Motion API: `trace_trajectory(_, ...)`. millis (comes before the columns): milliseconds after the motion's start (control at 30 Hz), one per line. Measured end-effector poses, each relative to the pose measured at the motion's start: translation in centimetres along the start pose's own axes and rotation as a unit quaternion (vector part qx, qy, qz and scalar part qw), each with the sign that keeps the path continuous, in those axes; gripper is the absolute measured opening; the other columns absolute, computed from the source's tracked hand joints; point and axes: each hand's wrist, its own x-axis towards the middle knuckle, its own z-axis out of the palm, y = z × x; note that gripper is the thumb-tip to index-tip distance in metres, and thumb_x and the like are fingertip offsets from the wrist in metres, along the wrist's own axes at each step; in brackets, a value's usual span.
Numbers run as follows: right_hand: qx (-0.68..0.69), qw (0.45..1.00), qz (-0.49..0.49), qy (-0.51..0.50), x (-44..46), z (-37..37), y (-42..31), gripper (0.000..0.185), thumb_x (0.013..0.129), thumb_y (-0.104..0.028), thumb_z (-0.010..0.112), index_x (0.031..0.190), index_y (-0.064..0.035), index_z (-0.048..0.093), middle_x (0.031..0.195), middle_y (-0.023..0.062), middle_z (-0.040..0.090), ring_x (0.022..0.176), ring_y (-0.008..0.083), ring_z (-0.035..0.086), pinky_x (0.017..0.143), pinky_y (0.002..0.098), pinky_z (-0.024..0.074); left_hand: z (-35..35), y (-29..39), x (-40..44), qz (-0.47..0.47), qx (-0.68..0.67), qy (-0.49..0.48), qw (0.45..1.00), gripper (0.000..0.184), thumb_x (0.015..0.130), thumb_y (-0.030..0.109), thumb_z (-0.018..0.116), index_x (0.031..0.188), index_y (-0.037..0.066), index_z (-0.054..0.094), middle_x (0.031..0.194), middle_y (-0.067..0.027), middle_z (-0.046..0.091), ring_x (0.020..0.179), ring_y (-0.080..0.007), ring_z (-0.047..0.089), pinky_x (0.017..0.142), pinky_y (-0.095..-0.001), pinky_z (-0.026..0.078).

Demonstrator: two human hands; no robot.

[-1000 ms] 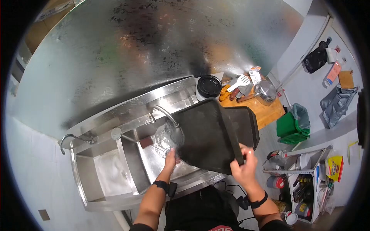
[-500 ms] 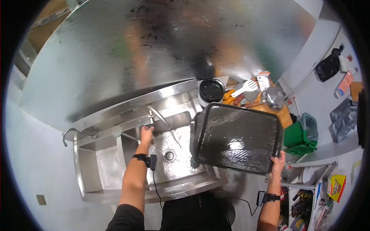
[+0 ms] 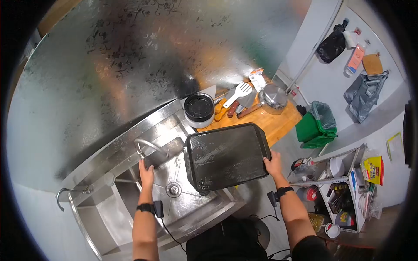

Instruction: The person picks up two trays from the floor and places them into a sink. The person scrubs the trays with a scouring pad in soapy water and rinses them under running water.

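Observation:
A large black rectangular baking tray (image 3: 228,158), wet and shiny on its upper face, hangs tilted over the right side of the sink basin (image 3: 174,174). My right hand (image 3: 273,164) grips its right edge, thumb on top; the fingers beneath are hidden. My left hand (image 3: 146,173) is at the curved metal tap (image 3: 150,142) behind the basin. Its thumb stands apart from the fingers, and whether the fingertips touch the tap's handle is hard to make out.
Beyond the tray, a wooden board (image 3: 265,126) carries knives, a white slotted turner (image 3: 238,95) and a saucepan (image 3: 273,96). Black round pans (image 3: 199,107) stand beside it. A green bin (image 3: 315,128) and a stocked shelf (image 3: 335,182) are to the right.
My view has swung to the right. The tray has come lower and nearer to me, still in my right hand. At the tap, my left hand's fingers have spread.

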Motion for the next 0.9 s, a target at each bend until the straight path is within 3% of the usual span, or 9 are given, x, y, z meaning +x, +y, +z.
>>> trace_trajectory(67,0.128,0.988,0.078,-0.022,0.1,1.9,0.6,0.04,0.081,-0.014,0.07,0.117,0.0014,0.062,0.113,0.025,0.066,0.103,0.0345,0.065,0.093,0.0418,0.0482,1.7,-1.0,-2.6,-0.046,-0.012,0.015,0.999,0.06,0.09,0.014,0.068,0.143,-0.003,0.045,0.134,-0.0168,0.056,0.119,-0.0276,0.056,0.1,-0.0373,0.045)
trace_trajectory(200,0.26,0.951,0.095,-0.14,0.6,1.2,1.8,0.036,0.081,-0.01,0.071,0.113,0.0024,0.06,0.094,0.014,0.07,0.087,0.0219,0.067,0.082,0.0344,0.0507,5.8,6.8,-9.3,-0.297,-0.279,-0.22,0.886,0.052,0.091,0.024,0.07,0.132,-0.001,0.051,0.113,-0.0082,0.062,0.098,-0.0174,0.059,0.082,-0.031,0.049)
trace_trajectory(300,0.195,0.972,0.023,-0.127,-1.3,-3.7,-2.4,0.03,0.081,-0.008,0.071,0.107,0.0023,0.059,0.091,0.0114,0.069,0.084,0.0169,0.064,0.078,0.031,0.0501,10.8,2.4,-10.9,-0.193,-0.2,-0.233,0.932,0.043,0.092,0.02,0.069,0.127,0.003,0.051,0.11,-0.0066,0.061,0.094,-0.0145,0.059,0.076,-0.0346,0.053)
trace_trajectory(400,0.23,0.971,-0.045,-0.051,-3.8,-8.4,-5.8,0.026,0.082,-0.004,0.07,0.103,0.002,0.056,0.084,0.0091,0.065,0.078,0.0157,0.061,0.073,0.031,0.0491,7.9,7.5,-13.2,-0.335,-0.3,-0.269,0.852,0.024,0.094,0.014,0.066,0.113,0.009,0.051,0.099,-0.0009,0.054,0.084,-0.0128,0.056,0.082,-0.0386,0.058)
trace_trajectory(533,0.156,0.98,-0.119,-0.027,-8.4,-15.0,-13.1,0.02,0.084,-0.001,0.067,0.1,0.0011,0.054,0.08,0.01,0.059,0.072,0.0165,0.057,0.067,0.0337,0.0469,6.5,8.5,-15.7,-0.315,-0.326,-0.34,0.824,0.036,0.094,0.012,0.066,0.127,0.008,0.052,0.119,-0.0059,0.061,0.103,-0.0189,0.063,0.079,-0.04,0.059)
trace_trajectory(700,0.106,0.928,-0.357,-0.002,-12.3,-19.0,-19.7,0.025,0.071,0.007,0.061,0.092,-0.0001,0.05,0.089,0.0162,0.062,0.072,0.0343,0.059,0.063,0.038,0.0477,5.9,8.1,-17.8,-0.324,-0.479,-0.3,0.759,0.031,0.093,0.007,0.066,0.122,0.002,0.055,0.115,-0.0084,0.064,0.1,-0.0191,0.065,0.079,-0.0317,0.058)
trace_trajectory(800,0.094,0.898,-0.429,0.004,-14.1,-20.8,-23.4,0.025,0.067,0.007,0.06,0.087,-0.0009,0.048,0.091,0.0171,0.063,0.073,0.0357,0.059,0.063,0.0404,0.0484,5.0,6.7,-17.8,-0.318,-0.475,-0.339,0.747,0.028,0.095,0.012,0.063,0.121,0.004,0.057,0.119,-0.0098,0.063,0.102,-0.0212,0.062,0.097,-0.0414,0.051)
trace_trajectory(833,0.073,0.898,-0.434,-0.019,-14.7,-21.5,-23.8,0.024,0.064,0.006,0.059,0.084,-0.0022,0.048,0.095,0.0174,0.065,0.076,0.0363,0.061,0.066,0.0424,0.0498,5.1,6.5,-18.4,-0.321,-0.493,-0.279,0.759,0.029,0.095,0.015,0.065,0.122,0.005,0.059,0.123,-0.0098,0.062,0.108,-0.0225,0.059,0.103,-0.0444,0.047)
trace_trajectory(900,0.088,0.88,-0.465,-0.023,-15.4,-21.8,-24.1,0.024,0.064,0.004,0.058,0.084,-0.0028,0.048,0.097,0.0173,0.065,0.079,0.037,0.062,0.069,0.043,0.0511,4.1,5.2,-19.1,-0.163,-0.379,-0.347,0.842,0.036,0.095,0.02,0.066,0.128,0.008,0.057,0.128,-0.0105,0.059,0.118,-0.0256,0.053,0.109,-0.0482,0.042)
